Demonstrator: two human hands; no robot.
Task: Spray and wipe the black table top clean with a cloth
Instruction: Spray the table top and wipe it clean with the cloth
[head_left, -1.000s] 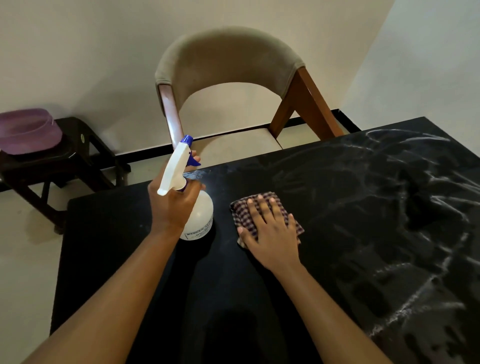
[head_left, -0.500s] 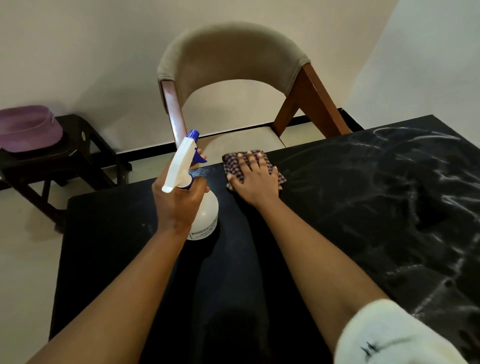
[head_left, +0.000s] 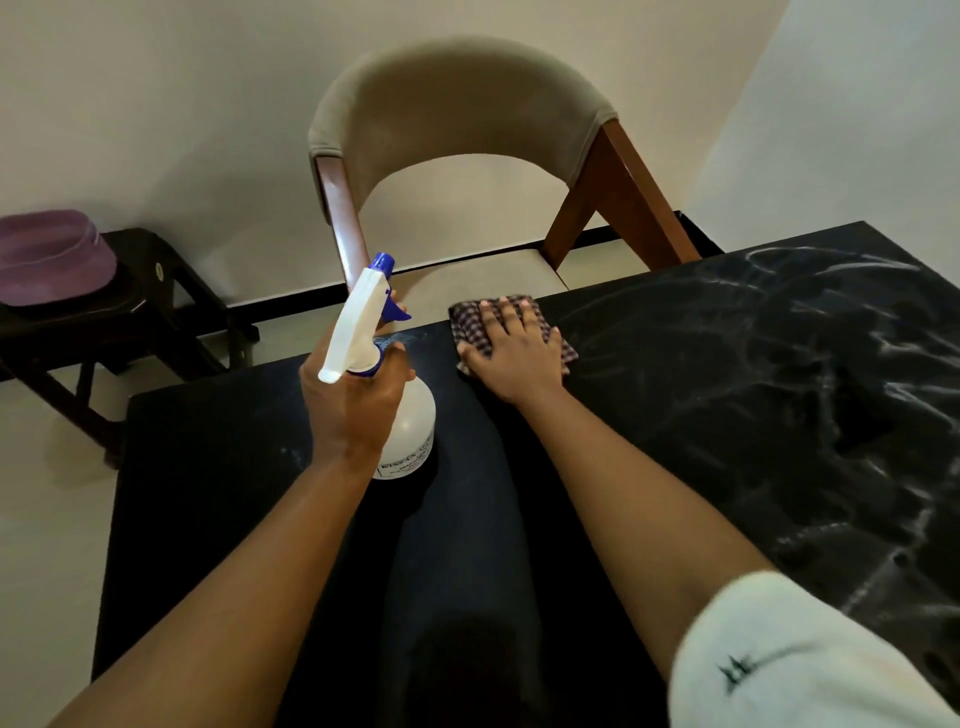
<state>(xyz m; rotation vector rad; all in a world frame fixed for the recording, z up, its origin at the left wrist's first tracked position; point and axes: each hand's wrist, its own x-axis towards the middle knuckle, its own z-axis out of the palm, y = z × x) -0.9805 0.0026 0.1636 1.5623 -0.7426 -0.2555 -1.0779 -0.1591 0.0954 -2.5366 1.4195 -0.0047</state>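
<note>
My left hand (head_left: 353, 410) grips the bottle (head_left: 415, 421) by its neck, upright. My right hand (head_left: 514, 353) lies flat, fingers straight, on the cloth (head_left: 466, 318) at the far edge of the table (head_left: 208, 467).

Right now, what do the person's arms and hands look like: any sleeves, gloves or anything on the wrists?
No gloves: the left hand and the right hand are bare, and no watch or band shows on either wrist. Both forearms are uncovered. The right upper arm wears a loose off-white sleeve with a small dark stitched mark. No sleeve shows on the left arm.
</note>
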